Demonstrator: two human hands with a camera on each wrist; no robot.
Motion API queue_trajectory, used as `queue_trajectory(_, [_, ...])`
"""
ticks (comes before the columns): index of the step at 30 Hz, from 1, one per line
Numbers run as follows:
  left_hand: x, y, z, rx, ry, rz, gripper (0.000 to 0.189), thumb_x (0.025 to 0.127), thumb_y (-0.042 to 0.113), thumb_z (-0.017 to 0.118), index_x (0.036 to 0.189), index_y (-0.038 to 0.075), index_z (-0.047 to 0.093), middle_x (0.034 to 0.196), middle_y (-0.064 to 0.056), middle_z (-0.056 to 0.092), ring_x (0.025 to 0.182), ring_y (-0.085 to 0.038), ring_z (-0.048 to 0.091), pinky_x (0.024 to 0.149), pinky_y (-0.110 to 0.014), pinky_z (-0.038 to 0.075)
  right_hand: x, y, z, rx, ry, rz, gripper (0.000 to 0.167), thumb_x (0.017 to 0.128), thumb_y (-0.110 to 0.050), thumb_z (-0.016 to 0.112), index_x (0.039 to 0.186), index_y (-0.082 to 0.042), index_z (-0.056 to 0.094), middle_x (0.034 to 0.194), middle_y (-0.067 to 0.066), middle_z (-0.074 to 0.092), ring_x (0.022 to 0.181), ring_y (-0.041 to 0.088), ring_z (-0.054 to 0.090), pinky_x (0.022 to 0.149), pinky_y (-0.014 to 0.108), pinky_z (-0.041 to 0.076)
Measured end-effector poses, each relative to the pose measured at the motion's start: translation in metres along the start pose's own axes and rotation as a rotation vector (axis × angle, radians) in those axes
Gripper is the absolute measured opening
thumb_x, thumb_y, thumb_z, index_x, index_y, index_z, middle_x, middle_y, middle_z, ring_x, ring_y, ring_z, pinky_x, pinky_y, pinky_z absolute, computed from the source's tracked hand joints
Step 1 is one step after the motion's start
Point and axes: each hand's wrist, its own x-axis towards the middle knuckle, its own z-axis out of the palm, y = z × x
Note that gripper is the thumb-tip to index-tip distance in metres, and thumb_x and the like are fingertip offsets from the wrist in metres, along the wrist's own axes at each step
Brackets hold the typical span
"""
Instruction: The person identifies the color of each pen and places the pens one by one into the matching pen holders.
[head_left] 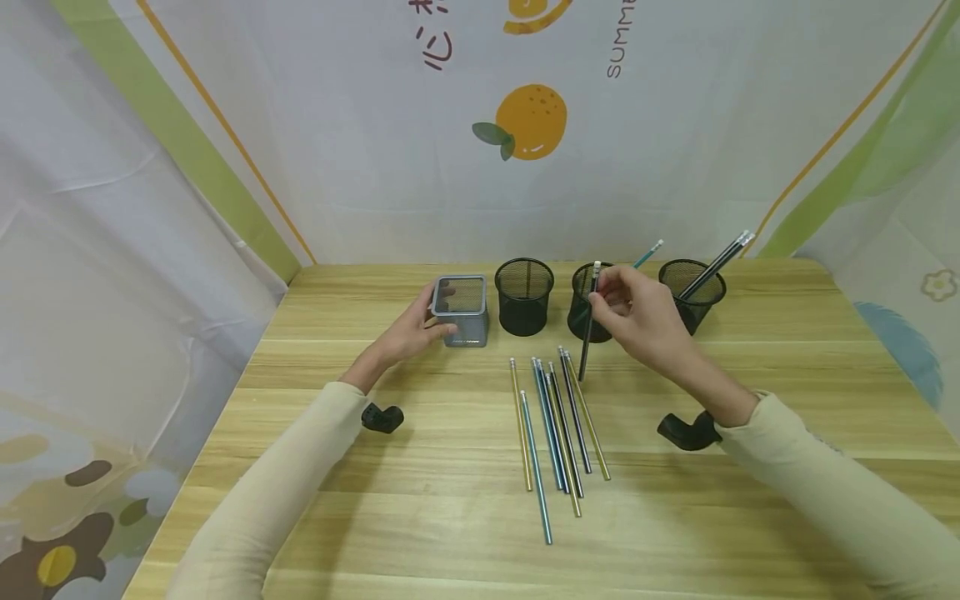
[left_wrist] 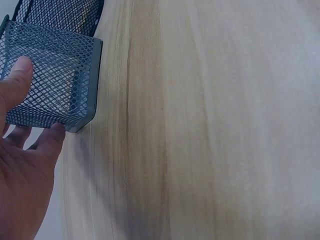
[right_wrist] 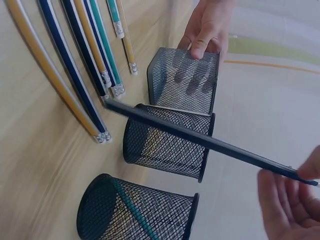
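My right hand (head_left: pixel 637 312) pinches a dark pencil (head_left: pixel 588 333) near its eraser end, with the thumb opposing the fingers. The pencil hangs steeply, lower end toward me, in front of the middle round cup (head_left: pixel 600 335); I cannot tell whether that lower end touches the table (head_left: pixel 420 517). My left hand (head_left: pixel 411 333) grips the silver square holder (head_left: pixel 468 328) at its left side, thumb on the near face and fingers behind.

Handling, as judged: the pencil is light, stiff and smooth; a firm pinch just below the eraser leaves the shaft free but lets the far end swing, and a hold nearer mid-shaft steers better. The holder is light, rigid wire mesh, liable to slide if knocked; grasp it by opposite walls, below the rim.

Outward from the hands: the left round cup (head_left: pixel 523 319) stands between the silver holder and the middle cup. A teal pencil (head_left: pixel 649 252) leans right out of the middle cup, passing behind my right hand, and is the closest obstruction there. The right round cup (head_left: pixel 699 312) stands just beyond that hand, with dark pencils (head_left: pixel 716 266) slanting up to the right.

On the near side of the cups lie loose pencils (head_left: pixel 548 425), eraser ends facing far, some touching or crossing; low right-hand movements there risk rolling them. A printed cloth (head_left: pixel 375 167) hangs behind the table's far edge.
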Motion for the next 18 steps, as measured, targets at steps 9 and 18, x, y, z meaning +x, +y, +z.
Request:
queue_trajectory(9, [0.000, 0.000, 0.000, -0.008, -0.001, 0.002, 0.073, 0.099, -0.006, 0.061, 0.158, 0.000, 0.019, 0.156, -0.024, 0.029, 0.140, -0.045, 0.036, 0.112, -0.051, 0.037, 0.009, 0.002, 0.005, 0.142, 0.139, -0.244, 0.014, 0.092, 0.015, 0.063, 0.104, 0.010, 0.059, 0.097, 0.015, 0.063, 0.084, 0.019, 0.067, 0.073, 0.020, 0.057])
queue_trajectory(18, [0.000, 0.001, -0.001, -0.004, -0.003, 0.005, 0.073, 0.099, -0.006, 0.061, 0.158, 0.000, 0.018, 0.157, -0.024, 0.028, 0.141, -0.046, 0.034, 0.113, -0.051, 0.035, 0.020, -0.001, 0.012, 0.347, 0.275, -0.464, 0.013, 0.085, 0.020, 0.061, 0.097, 0.016, 0.058, 0.093, 0.022, 0.061, 0.083, 0.028, 0.066, 0.074, 0.025, 0.058])
